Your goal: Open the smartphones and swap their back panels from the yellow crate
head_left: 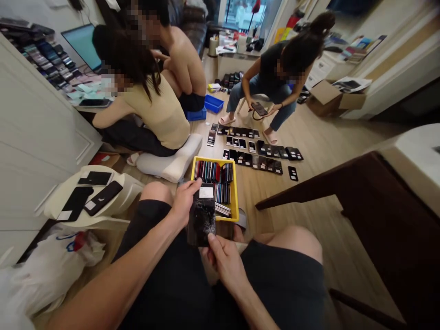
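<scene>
Head view, looking down over the person's lap:

1. Both hands are together on a cracked black smartphone (201, 219), which stands nearly upright between them above the lap, with its shattered glass facing the camera and a white label near its top edge

2. The left hand (185, 201) clamps the upper end of the phone, with its fingers over the top edge, while the right hand (225, 266) pinches the lower edge, thumb on the glass

3. Just behind the phone, a yellow tray (236, 197) sits on the wood floor, packed with rows of phones on edge (210, 172)

4. Beyond the tray, more phones (261, 159) lie flat in rows on the floor

5. Left of the hands, a white plastic seat (129, 189) carries three dark phones (103, 191)

6. Farther off, a seated co-worker (275, 78) holds another phone (259, 109) in both hands, near a blue plastic crate (213, 103)
</scene>
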`<state>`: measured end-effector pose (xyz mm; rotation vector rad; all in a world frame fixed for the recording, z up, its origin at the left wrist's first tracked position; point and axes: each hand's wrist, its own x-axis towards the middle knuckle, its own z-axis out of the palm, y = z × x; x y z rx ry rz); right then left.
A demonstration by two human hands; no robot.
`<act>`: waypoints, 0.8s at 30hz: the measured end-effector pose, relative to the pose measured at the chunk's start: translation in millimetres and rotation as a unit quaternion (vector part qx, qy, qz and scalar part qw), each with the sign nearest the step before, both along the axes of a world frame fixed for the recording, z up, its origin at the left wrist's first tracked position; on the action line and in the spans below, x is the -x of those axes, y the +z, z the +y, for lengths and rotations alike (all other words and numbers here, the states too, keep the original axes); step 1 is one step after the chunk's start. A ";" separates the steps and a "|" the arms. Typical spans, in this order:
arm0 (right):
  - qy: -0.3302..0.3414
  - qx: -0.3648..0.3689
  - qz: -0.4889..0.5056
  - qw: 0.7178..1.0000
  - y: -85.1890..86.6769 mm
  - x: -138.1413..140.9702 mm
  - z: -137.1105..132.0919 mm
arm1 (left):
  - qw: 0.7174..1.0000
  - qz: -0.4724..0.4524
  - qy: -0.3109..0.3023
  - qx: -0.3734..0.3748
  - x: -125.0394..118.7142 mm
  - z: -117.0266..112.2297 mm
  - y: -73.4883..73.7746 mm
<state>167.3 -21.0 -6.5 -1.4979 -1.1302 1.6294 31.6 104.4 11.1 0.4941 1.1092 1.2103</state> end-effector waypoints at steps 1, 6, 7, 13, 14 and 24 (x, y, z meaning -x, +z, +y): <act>-0.014 -0.035 -0.035 0.999 -2.0 3.0 9.7 | 1.000 -0.003 -0.001 -0.002 -0.4 11.4 -2.9; -0.041 -0.030 -0.013 0.999 -16.4 5.9 66.2 | 0.995 0.075 -0.005 -0.059 -2.3 74.8 -23.3; -0.043 -0.007 0.021 0.999 -20.5 4.1 78.4 | 0.992 0.105 -0.011 -0.073 -2.9 87.0 -29.1; -0.088 0.075 0.151 0.982 -53.9 -0.1 135.4 | 0.978 0.192 -0.055 -0.051 -6.1 133.9 -67.4; -0.087 0.081 0.161 0.980 -60.9 1.1 141.3 | 0.977 0.205 -0.041 -0.041 -6.5 137.6 -72.6; -0.096 0.108 0.086 0.986 -170.5 -17.6 195.0 | 0.936 0.351 0.019 -0.019 -4.5 168.8 -92.8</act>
